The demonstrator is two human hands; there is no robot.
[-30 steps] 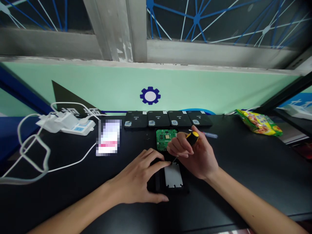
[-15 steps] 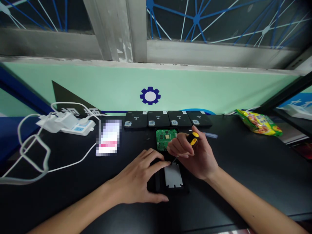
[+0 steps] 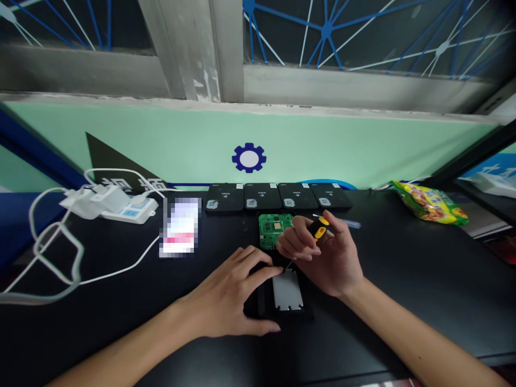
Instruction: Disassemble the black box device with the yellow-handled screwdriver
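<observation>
My right hand (image 3: 322, 257) pinches a small screwdriver (image 3: 317, 230) with a yellow and black handle. Its thin tip points down at the top left corner of a grey metal plate (image 3: 287, 290) set in a black open device (image 3: 303, 314) on the dark table. My left hand (image 3: 229, 295) lies on the left side of that device, fingers spread, index finger stretched toward the plate. A green circuit board (image 3: 272, 229) lies just behind the hands.
A row of several black flat devices (image 3: 278, 195) lines the back of the table (image 3: 411, 269). A phone with a blurred screen (image 3: 179, 227) lies at the left, beside a white power strip (image 3: 121, 206) and loose white cables (image 3: 52, 252). A yellow snack bag (image 3: 429, 203) sits at the right.
The screwdriver handle has turned a little in my right fingers. Both hands stay in place over the device.
</observation>
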